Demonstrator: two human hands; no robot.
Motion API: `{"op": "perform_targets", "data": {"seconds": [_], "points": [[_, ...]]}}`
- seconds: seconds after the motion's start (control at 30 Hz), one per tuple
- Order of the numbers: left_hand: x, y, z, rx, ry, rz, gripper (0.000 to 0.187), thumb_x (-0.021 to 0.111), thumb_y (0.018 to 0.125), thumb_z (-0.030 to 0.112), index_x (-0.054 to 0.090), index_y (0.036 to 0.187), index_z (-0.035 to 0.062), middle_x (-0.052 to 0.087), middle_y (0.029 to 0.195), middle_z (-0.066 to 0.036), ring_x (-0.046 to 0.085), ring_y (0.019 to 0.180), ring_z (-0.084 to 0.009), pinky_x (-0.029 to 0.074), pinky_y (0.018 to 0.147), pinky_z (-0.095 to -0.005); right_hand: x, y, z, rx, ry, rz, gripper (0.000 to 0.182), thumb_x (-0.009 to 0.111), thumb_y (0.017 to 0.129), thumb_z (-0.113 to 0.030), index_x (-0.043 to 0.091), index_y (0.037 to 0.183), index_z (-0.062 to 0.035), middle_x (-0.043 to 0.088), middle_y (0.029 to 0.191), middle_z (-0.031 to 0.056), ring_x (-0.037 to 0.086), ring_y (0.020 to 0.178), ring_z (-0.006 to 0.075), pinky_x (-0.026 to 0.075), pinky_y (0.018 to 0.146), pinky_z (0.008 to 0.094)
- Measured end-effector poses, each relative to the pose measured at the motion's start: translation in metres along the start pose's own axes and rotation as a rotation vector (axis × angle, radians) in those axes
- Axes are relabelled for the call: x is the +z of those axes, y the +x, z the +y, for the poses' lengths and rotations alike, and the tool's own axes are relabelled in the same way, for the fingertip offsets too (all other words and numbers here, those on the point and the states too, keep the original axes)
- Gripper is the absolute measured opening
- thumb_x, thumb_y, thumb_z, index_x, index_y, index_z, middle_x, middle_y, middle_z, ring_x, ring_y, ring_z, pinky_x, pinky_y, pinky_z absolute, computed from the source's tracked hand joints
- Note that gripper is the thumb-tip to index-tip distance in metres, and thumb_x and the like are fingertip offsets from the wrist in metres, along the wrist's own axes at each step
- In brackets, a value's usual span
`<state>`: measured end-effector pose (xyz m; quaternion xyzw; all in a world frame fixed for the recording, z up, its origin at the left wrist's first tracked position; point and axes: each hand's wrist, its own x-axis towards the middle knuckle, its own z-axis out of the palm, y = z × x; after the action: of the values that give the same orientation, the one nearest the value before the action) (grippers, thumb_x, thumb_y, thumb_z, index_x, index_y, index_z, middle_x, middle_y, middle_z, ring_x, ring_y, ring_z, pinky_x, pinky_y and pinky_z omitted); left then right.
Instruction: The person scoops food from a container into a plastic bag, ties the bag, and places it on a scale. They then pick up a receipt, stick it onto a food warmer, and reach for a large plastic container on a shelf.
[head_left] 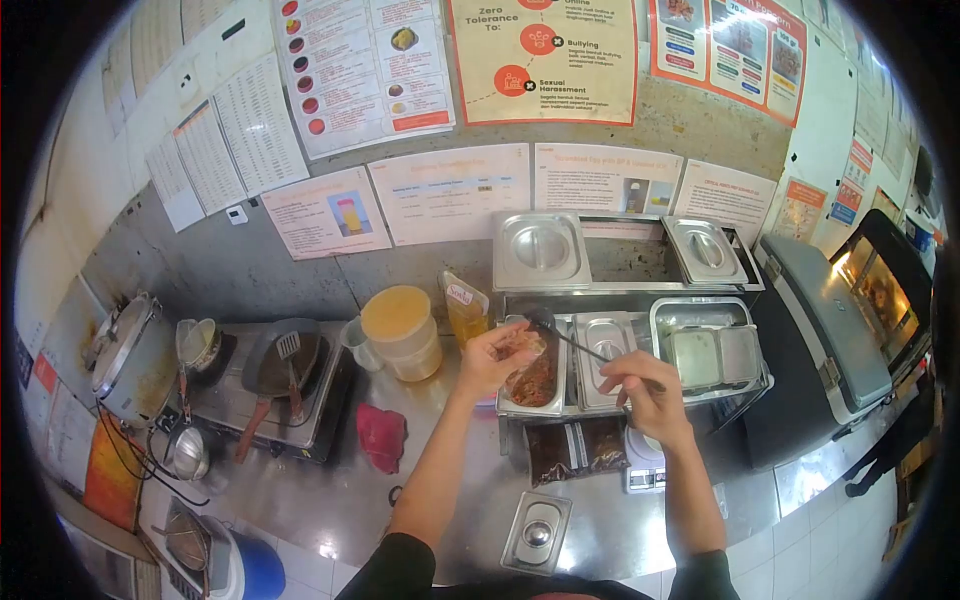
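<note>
Right over the open metal tray (530,385) of dark reddish food, the left hand (492,358) has its grip closed round a small clear bag (522,350), while the right hand (645,390) pinches the handle of a long spoon (570,338) whose bowl reaches toward the bag. Filling goes best, I judge, with the bag's mouth held wide, low over the tray, on the steel worktop (330,490). How full the bag is, glare hides.
</note>
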<state>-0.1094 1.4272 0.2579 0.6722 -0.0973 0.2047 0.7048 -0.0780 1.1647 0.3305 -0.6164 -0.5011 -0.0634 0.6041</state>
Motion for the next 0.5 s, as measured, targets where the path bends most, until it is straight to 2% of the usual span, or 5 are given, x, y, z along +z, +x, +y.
{"op": "perform_targets", "data": {"seconds": [0.27, 0.37, 0.4, 0.47, 0.5], "points": [[0.004, -0.007, -0.006, 0.083, -0.112, 0.072, 0.057, 0.067, 0.080, -0.001, 0.041, 0.131, -0.0041, 0.063, 0.108, -0.018, 0.062, 0.096, -0.0170, 0.051, 0.081, -0.0272, 0.021, 0.002, 0.029, 0.449, 0.114, 0.163, 0.026, 0.052, 0.093, -0.017, 0.058, 0.112, 0.0005, 0.062, 0.085, 0.0092, 0.059, 0.060, 0.0114, 0.046, 0.051, 0.0229], [0.005, -0.007, -0.008, 0.099, -0.129, 0.100, 0.056, 0.066, 0.081, 0.000, 0.041, 0.131, -0.0032, 0.062, 0.109, -0.019, 0.063, 0.092, -0.0171, 0.051, 0.078, -0.0258, 0.022, 0.008, 0.019, 0.580, -0.243, -0.138, 0.061, 0.071, 0.078, -0.027, 0.046, 0.128, -0.0036, 0.060, 0.090, 0.0129, 0.060, 0.070, 0.0214, 0.048, 0.065, 0.0338], [0.007, -0.006, -0.004, 0.101, -0.134, 0.085, 0.056, 0.066, 0.081, 0.000, 0.041, 0.131, -0.0032, 0.062, 0.109, -0.019, 0.063, 0.092, -0.0171, 0.051, 0.078, -0.0258, 0.023, 0.011, 0.009, 0.582, -0.251, -0.123, 0.061, 0.071, 0.078, -0.027, 0.046, 0.128, -0.0036, 0.060, 0.090, 0.0129, 0.060, 0.070, 0.0214, 0.048, 0.065, 0.0338], [0.010, -0.014, 0.008, 0.068, -0.126, 0.136, 0.054, 0.065, 0.082, -0.001, 0.041, 0.131, -0.0034, 0.062, 0.109, -0.019, 0.063, 0.090, -0.0166, 0.051, 0.077, -0.0256, 0.028, 0.015, -0.006, 0.131, -0.753, 0.152, 0.065, 0.075, 0.071, -0.027, 0.047, 0.126, -0.0049, 0.058, 0.097, 0.0157, 0.058, 0.085, 0.0289, 0.047, 0.075, 0.0387], [0.009, -0.016, 0.010, 0.070, -0.129, 0.129, 0.054, 0.065, 0.082, -0.001, 0.041, 0.131, -0.0034, 0.062, 0.109, -0.019, 0.063, 0.090, -0.0166, 0.051, 0.077, -0.0256, 0.029, 0.018, -0.009, 0.038, -0.686, 0.178, 0.061, 0.075, 0.070, -0.025, 0.050, 0.121, -0.0061, 0.056, 0.104, 0.0163, 0.055, 0.095, 0.0327, 0.046, 0.078, 0.0411]]}}
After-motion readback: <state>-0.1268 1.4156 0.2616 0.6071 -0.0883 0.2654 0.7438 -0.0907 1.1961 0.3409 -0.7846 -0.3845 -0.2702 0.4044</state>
